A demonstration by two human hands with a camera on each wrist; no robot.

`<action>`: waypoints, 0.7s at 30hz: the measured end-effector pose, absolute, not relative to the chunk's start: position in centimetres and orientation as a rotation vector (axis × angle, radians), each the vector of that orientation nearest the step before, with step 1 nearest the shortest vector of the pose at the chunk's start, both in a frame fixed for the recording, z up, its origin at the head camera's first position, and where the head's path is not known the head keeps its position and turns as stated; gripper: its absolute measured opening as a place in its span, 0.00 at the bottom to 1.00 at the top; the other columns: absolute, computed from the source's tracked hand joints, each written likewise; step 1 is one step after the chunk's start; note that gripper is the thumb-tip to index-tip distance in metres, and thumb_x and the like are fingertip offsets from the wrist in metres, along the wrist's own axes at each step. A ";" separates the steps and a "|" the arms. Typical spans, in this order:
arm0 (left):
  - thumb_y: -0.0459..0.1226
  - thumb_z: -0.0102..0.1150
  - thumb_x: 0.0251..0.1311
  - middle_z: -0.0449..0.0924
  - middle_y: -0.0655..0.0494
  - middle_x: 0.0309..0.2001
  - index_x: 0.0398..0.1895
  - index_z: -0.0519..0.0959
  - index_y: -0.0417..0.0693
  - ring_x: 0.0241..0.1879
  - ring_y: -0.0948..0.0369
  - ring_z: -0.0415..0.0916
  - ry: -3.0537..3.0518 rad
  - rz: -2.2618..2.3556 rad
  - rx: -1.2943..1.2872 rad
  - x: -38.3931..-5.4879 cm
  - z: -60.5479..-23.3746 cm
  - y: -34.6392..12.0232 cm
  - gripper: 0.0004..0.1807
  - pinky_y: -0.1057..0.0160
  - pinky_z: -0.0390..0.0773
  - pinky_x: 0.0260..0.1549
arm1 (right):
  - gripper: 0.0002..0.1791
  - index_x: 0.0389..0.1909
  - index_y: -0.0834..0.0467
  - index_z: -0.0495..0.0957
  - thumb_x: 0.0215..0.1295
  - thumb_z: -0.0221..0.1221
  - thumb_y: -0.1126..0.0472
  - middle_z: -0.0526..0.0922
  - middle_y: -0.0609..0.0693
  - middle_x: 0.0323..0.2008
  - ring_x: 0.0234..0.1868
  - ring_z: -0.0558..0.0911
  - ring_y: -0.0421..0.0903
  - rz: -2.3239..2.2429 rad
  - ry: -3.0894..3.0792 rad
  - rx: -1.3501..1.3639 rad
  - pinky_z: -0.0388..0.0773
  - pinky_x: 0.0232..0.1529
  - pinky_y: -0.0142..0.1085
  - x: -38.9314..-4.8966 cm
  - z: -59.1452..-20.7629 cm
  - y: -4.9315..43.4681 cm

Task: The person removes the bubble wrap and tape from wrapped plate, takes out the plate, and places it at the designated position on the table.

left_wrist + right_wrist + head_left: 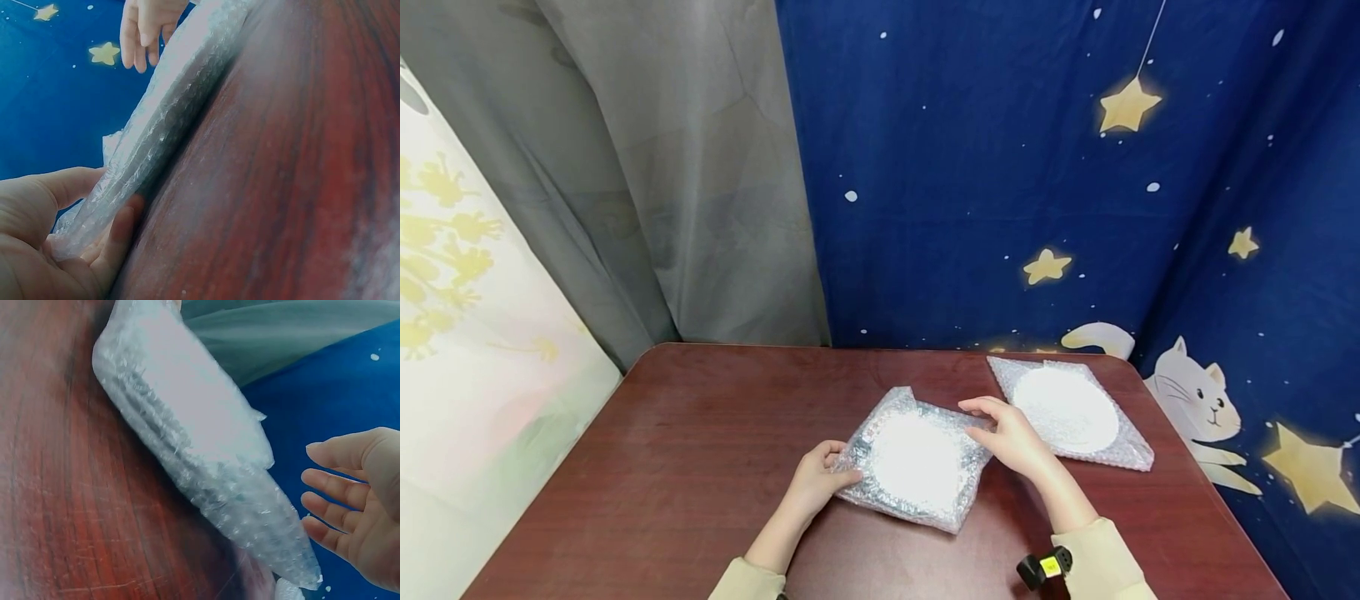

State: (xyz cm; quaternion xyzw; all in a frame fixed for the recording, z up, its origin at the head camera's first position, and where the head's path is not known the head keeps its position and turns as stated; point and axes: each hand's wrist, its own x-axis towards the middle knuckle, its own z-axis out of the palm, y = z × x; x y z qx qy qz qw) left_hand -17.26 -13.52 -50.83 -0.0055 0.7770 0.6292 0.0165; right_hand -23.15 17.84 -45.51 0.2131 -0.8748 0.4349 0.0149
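Note:
A package wrapped in clear bubble wrap lies near the table's middle, its top washed out by white glare. My left hand pinches its left edge, thumb on top and fingers underneath, as the left wrist view also shows. Over the package's right corner is my right hand, thumb and fingers spread and relaxed. In the right wrist view, a gap shows between the fingertips of that hand and the bubble wrap. What the wrap contains is hidden by glare.
A second bubble-wrapped package, also glaring white, lies at the table's back right. The reddish-brown wooden table ends at a blue star-printed curtain and a grey curtain. A small black device sits by the right sleeve.

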 end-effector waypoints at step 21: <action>0.29 0.72 0.45 0.81 0.47 0.35 0.49 0.74 0.30 0.30 0.61 0.76 2.433 1.949 -0.007 -17.5 -51.2 -13.6 0.27 0.64 0.76 0.30 | 0.22 0.58 0.58 0.76 0.61 0.61 0.67 0.75 0.54 0.58 0.62 0.68 0.56 1.192 -2.832 0.723 0.66 0.58 0.53 -25.1 -47.8 16.6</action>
